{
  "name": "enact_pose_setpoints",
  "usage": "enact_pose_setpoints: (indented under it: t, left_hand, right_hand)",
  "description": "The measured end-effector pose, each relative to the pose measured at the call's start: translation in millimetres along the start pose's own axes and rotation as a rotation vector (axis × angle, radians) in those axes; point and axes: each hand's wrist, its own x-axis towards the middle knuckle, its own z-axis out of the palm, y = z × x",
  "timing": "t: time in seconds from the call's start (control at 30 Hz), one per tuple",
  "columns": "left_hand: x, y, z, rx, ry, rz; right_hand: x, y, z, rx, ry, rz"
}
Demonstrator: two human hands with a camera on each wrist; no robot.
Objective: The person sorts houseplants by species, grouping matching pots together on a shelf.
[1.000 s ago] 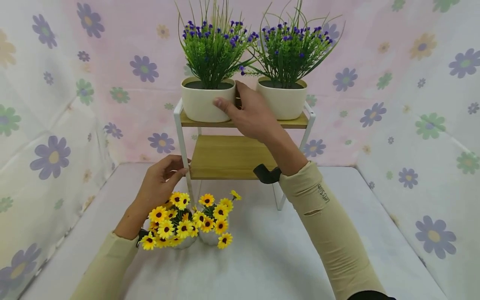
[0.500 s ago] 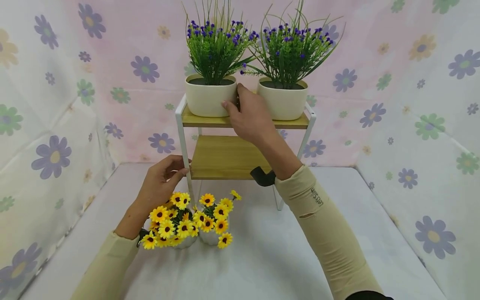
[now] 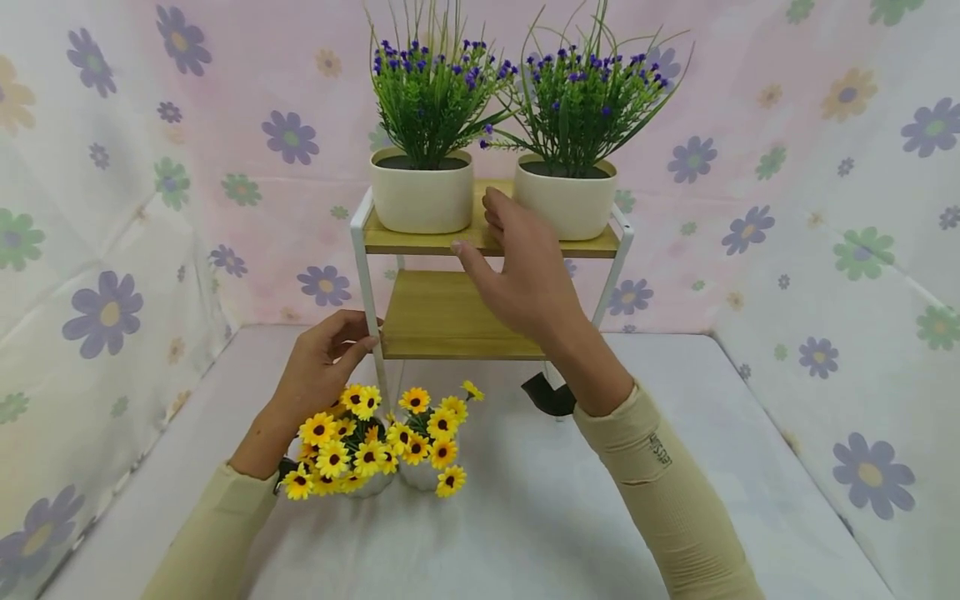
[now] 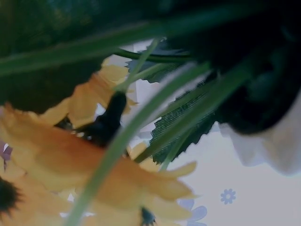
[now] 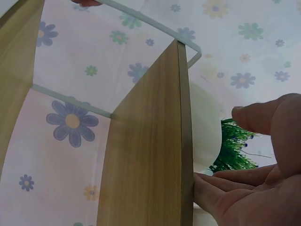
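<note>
On the top board of a two-tier wooden shelf (image 3: 457,310) with a white frame stand two cream planters, the left planter (image 3: 423,200) and the right planter (image 3: 573,208). Both bear green grass and small purple flowers. My right hand (image 3: 528,271) is in front of the gap between them, thumb apart from the fingers, holding nothing. In the right wrist view, the fingers of that hand (image 5: 258,183) are right at the edge of the top board (image 5: 150,146). Lower down, my left hand (image 3: 315,362) pinches the shelf's front left leg between thumb and fingers.
Two small pots of yellow flowers, the left bunch (image 3: 341,446) and the right bunch (image 3: 435,433), stand on the white table before the shelf, close to my left forearm. Blurred yellow petals (image 4: 103,169) fill the left wrist view. Flower-print cloth (image 3: 285,225) surrounds the table.
The left planter was shifted slightly right and back on the top board. My right hand then let go of it and drew back to the right and down. My left hand stayed put.
</note>
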Motion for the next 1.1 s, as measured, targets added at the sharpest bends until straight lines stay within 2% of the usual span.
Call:
enact_pose_setpoints:
  t: [0.3, 0.5, 0.6, 0.8, 1.1]
  left_hand:
    - [-0.2, 0.7, 0.5, -0.005, -0.001, -0.001]
    - [-0.4, -1.7, 0.1, -0.002, 0.0, -0.002]
    - [-0.6, -1.1, 0.1, -0.001, -0.001, -0.002]
    - [0.0, 0.3, 0.5, 0.006, -0.003, 0.001]
    - [1.0, 0.1, 2.2, -0.011, 0.009, 0.012]
  right_hand:
    - [-44.4, 20.5, 12.3, 0.169, 0.163, -0.255]
    - [-66.6, 37.1, 24.3, 0.249, 0.183, -0.361]
    - [-76.3, 48.7, 32.1, 0.28, 0.142, -0.353]
    - [-91.4, 74.4, 51.0, 0.345, 0.013, -0.281]
    - [-99.4, 107.3, 77.0, 0.402, -0.261, -0.139]
